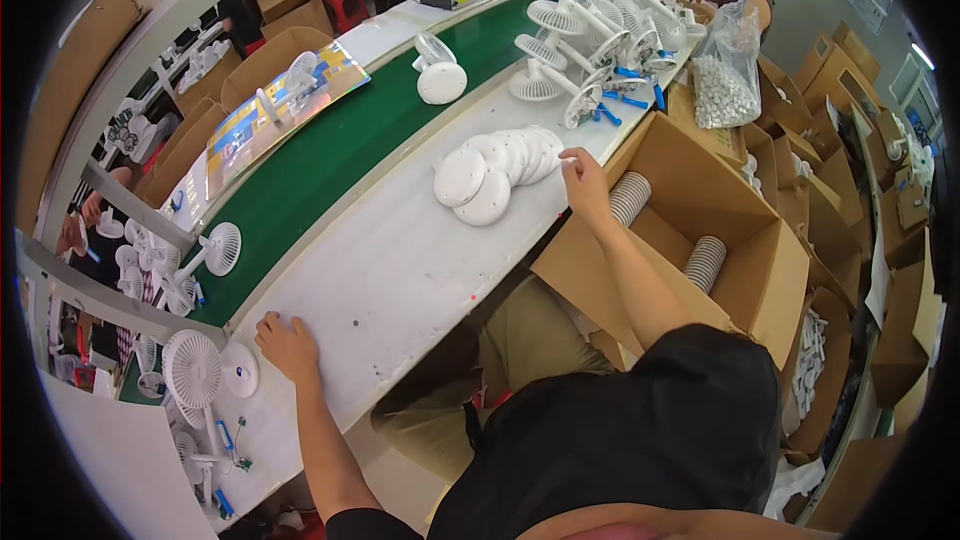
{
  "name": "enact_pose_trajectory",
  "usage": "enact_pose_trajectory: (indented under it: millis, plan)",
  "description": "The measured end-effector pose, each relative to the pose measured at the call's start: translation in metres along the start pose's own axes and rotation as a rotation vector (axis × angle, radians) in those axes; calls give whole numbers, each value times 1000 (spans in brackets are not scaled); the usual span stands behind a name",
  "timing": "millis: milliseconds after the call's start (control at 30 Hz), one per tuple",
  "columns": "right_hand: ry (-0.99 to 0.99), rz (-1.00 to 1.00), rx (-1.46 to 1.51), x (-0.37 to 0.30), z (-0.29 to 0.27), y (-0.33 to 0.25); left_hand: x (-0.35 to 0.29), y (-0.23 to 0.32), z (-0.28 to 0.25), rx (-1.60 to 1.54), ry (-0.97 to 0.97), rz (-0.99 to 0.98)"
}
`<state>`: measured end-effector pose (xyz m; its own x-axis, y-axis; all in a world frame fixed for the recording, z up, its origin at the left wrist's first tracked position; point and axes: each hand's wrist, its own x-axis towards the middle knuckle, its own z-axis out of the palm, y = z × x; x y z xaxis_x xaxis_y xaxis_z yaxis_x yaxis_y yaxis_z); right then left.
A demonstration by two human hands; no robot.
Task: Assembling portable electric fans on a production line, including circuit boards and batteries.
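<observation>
My left hand (288,345) rests on the white worktable (380,290), fingers apart and nothing in them. Just left of it lie a white round disc (240,370) and a small white fan (192,370). My right hand (588,185) is at the table's right edge, its fingers pinched together beside a fanned-out pile of white round bases (490,168). Something small and pale shows at the fingertips; I cannot make it out. Below that forearm stands an open cardboard box (690,175) holding stacked white discs (706,262).
A green conveyor belt (310,175) runs beyond the table, carrying a fan (440,80). Many fans with blue parts (590,35) are heaped at the far end, near a bag of small white pieces (725,90). Cardboard boxes line the right. Co-workers sit across and at far right.
</observation>
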<state>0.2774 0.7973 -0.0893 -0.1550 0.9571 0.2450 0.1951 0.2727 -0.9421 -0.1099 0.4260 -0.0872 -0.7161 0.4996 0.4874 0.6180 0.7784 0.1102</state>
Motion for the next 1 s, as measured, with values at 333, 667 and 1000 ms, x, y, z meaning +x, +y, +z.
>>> enact_pose_trajectory:
  millis: [333, 667, 1000]
  plan:
    - [191, -174, -322, -15, 61, 32, 10, -14, 7, -31, -43, -88]
    - [72, -10, -21, 5, 32, 10, 14, -17, 2, -41, -48, -86]
    - [127, -176, 28, 128, -59, -26, 4, -23, 27, -76, 9, -71]
